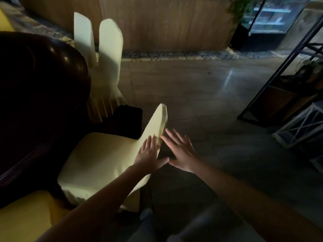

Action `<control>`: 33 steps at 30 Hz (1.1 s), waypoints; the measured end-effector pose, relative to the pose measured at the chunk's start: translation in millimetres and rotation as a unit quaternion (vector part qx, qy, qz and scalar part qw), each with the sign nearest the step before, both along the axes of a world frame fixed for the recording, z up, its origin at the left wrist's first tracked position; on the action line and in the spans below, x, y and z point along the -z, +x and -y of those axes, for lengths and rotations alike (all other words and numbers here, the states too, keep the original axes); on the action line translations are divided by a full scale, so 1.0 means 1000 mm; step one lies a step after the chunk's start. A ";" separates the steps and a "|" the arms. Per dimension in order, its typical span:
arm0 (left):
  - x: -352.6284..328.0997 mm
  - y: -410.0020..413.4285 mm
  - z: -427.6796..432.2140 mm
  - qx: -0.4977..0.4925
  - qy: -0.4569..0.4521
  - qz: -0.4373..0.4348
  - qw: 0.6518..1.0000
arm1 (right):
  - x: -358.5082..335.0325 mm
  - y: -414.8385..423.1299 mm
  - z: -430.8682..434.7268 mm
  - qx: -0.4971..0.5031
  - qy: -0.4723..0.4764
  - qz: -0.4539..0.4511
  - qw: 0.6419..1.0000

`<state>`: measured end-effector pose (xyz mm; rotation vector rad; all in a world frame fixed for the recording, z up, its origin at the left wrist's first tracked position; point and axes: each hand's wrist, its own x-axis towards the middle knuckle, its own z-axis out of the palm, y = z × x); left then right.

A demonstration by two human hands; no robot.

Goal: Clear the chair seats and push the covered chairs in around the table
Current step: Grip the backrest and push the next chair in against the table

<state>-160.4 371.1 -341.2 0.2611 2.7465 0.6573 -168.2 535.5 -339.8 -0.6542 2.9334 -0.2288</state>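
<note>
A chair in a cream cover (pixel 97 159) stands in front of me, its seat facing the dark round table (pixel 35 95) on the left and its backrest (pixel 157 123) toward me. My left hand (pixel 148 154) lies flat and open against the inner face of the backrest. My right hand (pixel 181 152) is spread open just behind the backrest's edge, fingers apart, holding nothing. The seat is bare. Two more covered chairs (pixel 108 55) stand pushed in at the table's far side. A dark object (pixel 127 119) lies low between those chairs and the near one.
A yellow-covered seat (pixel 24 215) shows at bottom left. A black metal rack (pixel 286 84) and a white frame (pixel 300 126) stand on the right. Tiled floor (pixel 201 95) stretches ahead to a wooden counter wall (pixel 166 23). My legs (pixel 174 227) are at the bottom.
</note>
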 end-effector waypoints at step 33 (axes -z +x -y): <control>-0.001 -0.041 -0.034 -0.238 0.007 0.058 0.969 | -0.028 -0.145 0.042 -0.319 0.232 -0.066 0.916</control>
